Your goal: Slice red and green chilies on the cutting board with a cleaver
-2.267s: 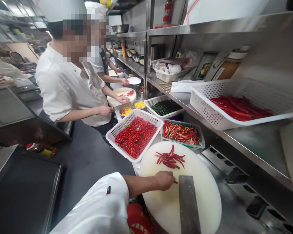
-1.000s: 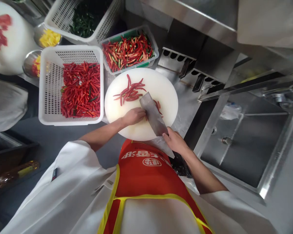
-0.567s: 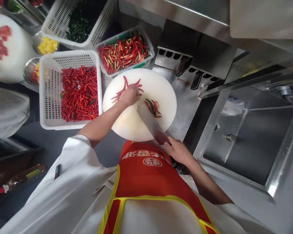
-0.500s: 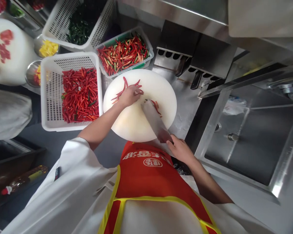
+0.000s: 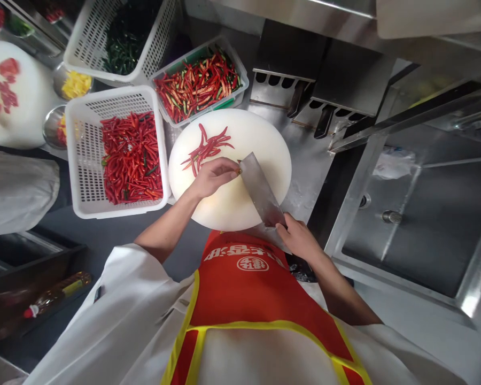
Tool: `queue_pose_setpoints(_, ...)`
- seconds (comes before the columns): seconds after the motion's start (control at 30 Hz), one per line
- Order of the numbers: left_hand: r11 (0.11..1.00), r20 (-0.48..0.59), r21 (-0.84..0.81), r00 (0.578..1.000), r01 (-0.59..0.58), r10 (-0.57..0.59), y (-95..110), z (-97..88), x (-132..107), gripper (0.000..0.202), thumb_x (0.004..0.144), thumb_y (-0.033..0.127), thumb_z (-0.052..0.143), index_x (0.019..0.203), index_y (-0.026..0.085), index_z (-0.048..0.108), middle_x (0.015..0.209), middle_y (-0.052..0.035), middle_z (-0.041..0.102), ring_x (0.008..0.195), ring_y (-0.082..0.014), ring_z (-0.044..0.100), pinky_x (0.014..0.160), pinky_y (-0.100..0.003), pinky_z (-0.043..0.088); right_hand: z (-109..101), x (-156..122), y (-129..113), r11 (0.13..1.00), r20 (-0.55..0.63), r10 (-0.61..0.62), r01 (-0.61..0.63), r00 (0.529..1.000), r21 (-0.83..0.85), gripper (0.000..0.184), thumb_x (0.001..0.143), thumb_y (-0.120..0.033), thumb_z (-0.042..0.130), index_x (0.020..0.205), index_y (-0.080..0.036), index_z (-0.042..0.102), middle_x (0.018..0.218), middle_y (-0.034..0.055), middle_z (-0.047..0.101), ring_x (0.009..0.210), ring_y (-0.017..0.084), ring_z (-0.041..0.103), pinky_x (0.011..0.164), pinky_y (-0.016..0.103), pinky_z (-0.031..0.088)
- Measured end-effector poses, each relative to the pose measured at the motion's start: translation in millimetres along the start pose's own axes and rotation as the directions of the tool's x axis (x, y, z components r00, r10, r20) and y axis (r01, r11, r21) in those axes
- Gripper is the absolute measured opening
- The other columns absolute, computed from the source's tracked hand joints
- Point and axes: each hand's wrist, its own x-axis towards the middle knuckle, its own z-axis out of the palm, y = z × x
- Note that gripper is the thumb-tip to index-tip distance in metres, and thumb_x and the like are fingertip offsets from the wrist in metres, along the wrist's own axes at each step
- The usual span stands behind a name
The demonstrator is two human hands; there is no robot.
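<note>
While the cleaver [image 5: 262, 192] is held in the right grip [image 5: 299, 235], which is closed around its handle, its blade is angled over the cutting board [image 5: 224, 214], away from that grip and toward the left one. From the head view, the left grip [image 5: 217, 175] is seen pinched nearly closed, with a small chilli piece [image 5: 239, 171] apparently held at the fingertips, just beside the blade's far end; its full shape is hidden. Just beyond the left grip, a pile of red chillies [image 5: 208, 148] is spread on the board, and to the left of that grip a white basket [image 5: 79, 155] is filled with more.

For cutting to be done well, the left fingertips should be curled back from the edge, the chilli should be pressed flat against the board, and the blade should be guided by short, controlled strokes from the right grip.
</note>
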Motion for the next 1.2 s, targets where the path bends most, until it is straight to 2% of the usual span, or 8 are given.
queue_pose_setpoints(0.07,0.995,-0.029,0.079,0.998,0.063,-0.061,-7,2.6,-2,0.026,0.085,0.039,0.067,0.094,0.015,0.066,0.083,-0.0045,0.067,0.073,-0.0136,0.062,0.068,-0.028,0.050,1,-1,-1,1.000,-0.002,0.005,-0.005,1.000,0.007,0.013,0.095,-0.031,0.040,0.085,-0.023,0.041,0.061,-0.0006,0.057,0.054,0.018,0.055,0.057,0.029,0.029)
queue_pose_setpoints(0.17,0.901,-0.054,0.401,0.986,0.168,-0.159,-23,5.0,-10,0.014,0.087,0.028,0.063,0.092,0.016,0.067,0.076,-0.0020,0.064,0.066,-0.0127,0.057,0.065,-0.027,0.046,2,-5,-4,1.000,-0.012,-0.012,0.012,1.000,-0.009,0.015,0.095,-0.032,0.040,0.082,-0.024,0.038,0.059,-0.0010,0.055,0.055,0.019,0.054,0.058,0.029,0.028)
queue_pose_setpoints(0.27,0.720,-0.032,0.676,0.983,0.156,-0.182,-42,6.5,-27,0.011,0.087,0.023,0.060,0.090,0.017,0.069,0.086,-0.0049,0.064,0.078,-0.0171,0.059,0.071,-0.029,0.047,2,-13,-7,0.996,-0.039,-0.049,0.046,0.998,-0.070,0.016,0.095,-0.032,0.038,0.082,-0.023,0.038,0.061,0.0005,0.056,0.060,0.021,0.057,0.058,0.030,0.026)
queue_pose_setpoints(0.37,0.610,-0.062,0.780,0.986,0.143,-0.152,-54,6.3,-47,0.017,0.088,0.022,0.060,0.101,0.017,0.069,0.098,-0.0087,0.061,0.090,-0.0216,0.059,0.081,-0.033,0.049,2,-22,-11,0.986,-0.026,-0.080,0.075,0.996,-0.148,0.014,0.096,-0.030,0.038,0.084,-0.023,0.041,0.067,0.0028,0.060,0.068,0.023,0.061,0.061,0.030,0.027)
queue_pose_setpoints(0.53,0.512,-0.192,0.826,0.971,0.237,-0.139,-57,3.3,-68,0.016,0.088,0.020,0.058,0.096,0.017,0.071,0.094,-0.0098,0.063,0.094,-0.0265,0.056,0.084,-0.039,0.049,4,-29,-23,0.961,0.056,-0.114,0.125,0.992,-0.246,0.012,0.098,-0.025,0.038,0.089,-0.021,0.046,0.080,0.0060,0.067,0.076,0.023,0.063,0.064,0.030,0.028)
queue_pose_setpoints(0.77,0.579,-0.303,0.741,0.939,0.340,-0.163,-58,4.8,-89,0.016,0.089,0.025,0.058,0.082,0.018,0.071,0.083,-0.0068,0.066,0.081,-0.0215,0.060,0.075,-0.033,0.049,11,-22,-48,0.919,0.140,-0.165,0.204,0.976,-0.337,0.012,0.098,-0.021,0.038,0.093,-0.020,0.049,0.087,0.0062,0.068,0.078,0.021,0.063,0.065,0.031,0.026)
queue_pose_setpoints(0.97,0.571,-0.271,0.746,0.940,0.342,-0.209,-50,8.2,-95,0.022,0.092,0.020,0.051,0.093,0.017,0.072,0.092,-0.0078,0.069,0.089,-0.0212,0.063,0.080,-0.031,0.049,2,-18,-60,0.889,0.205,-0.173,0.243,0.963,-0.389,0.010,0.097,-0.018,0.037,0.095,-0.019,0.047,0.084,0.0071,0.067,0.075,0.022,0.062,0.061,0.031,0.022)
queue_pose_setpoints(1.2,0.525,-0.330,0.726,0.895,0.444,-0.300,-41,9.7,-90,0.021,0.091,0.025,0.052,0.089,0.019,0.072,0.092,-0.0081,0.068,0.084,-0.0214,0.063,0.075,-0.031,0.047,-2,-16,-61,0.899,0.227,-0.187,0.259,0.956,-0.352,0.010,0.097,-0.018,0.037,0.093,-0.019,0.047,0.081,0.0066,0.066,0.074,0.022,0.062,0.061,0.031,0.023)
